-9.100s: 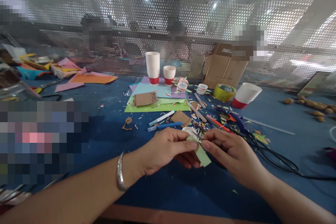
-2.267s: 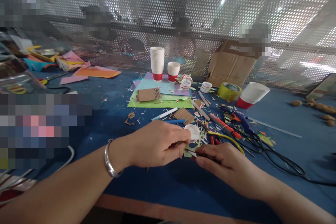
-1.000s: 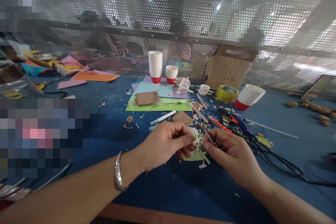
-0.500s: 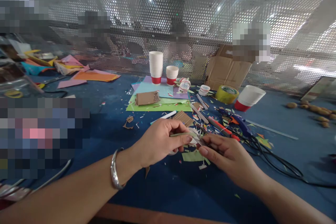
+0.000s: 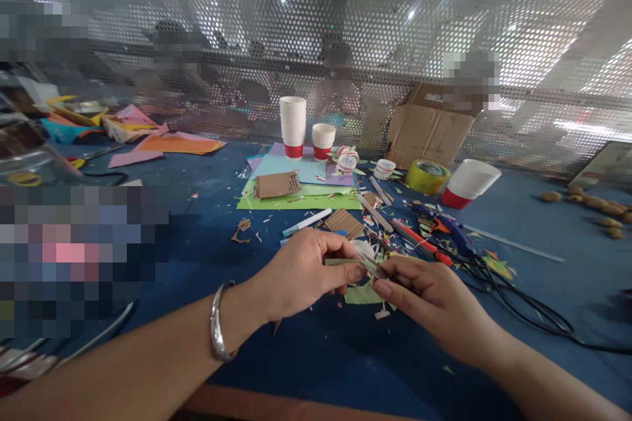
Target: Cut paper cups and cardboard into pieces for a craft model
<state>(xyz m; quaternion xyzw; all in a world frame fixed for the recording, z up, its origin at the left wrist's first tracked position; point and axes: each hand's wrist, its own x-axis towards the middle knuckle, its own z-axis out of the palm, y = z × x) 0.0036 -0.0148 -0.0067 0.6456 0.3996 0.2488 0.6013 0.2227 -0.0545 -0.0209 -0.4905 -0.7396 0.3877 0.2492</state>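
My left hand (image 5: 316,268) pinches a small piece of pale green paper (image 5: 342,262) between thumb and fingers. Closed around a slim metal tool (image 5: 374,268) is my right hand (image 5: 419,289); the tool looks like small scissors, its handles hidden in the fingers. Its tip meets the paper at the left thumb. Under the hands lie a light green paper scrap (image 5: 363,295) and a white round piece (image 5: 363,249), partly covered. Just beyond are a corrugated cardboard piece (image 5: 344,222) and a white marker-like stick (image 5: 309,222).
Stacked paper cups (image 5: 293,125) stand on coloured sheets (image 5: 257,200) at the back. To the right are yellow tape (image 5: 427,177), tilted cups (image 5: 471,181), a blue glue gun (image 5: 459,237) with its black cable (image 5: 533,309), and an orange-red cutter (image 5: 419,241). Scraps litter the middle.
The left hand has shifted slightly and lowered its fingers a little. Green paper and metal tip now lie closer together, and a blue stick shows behind the left hand.
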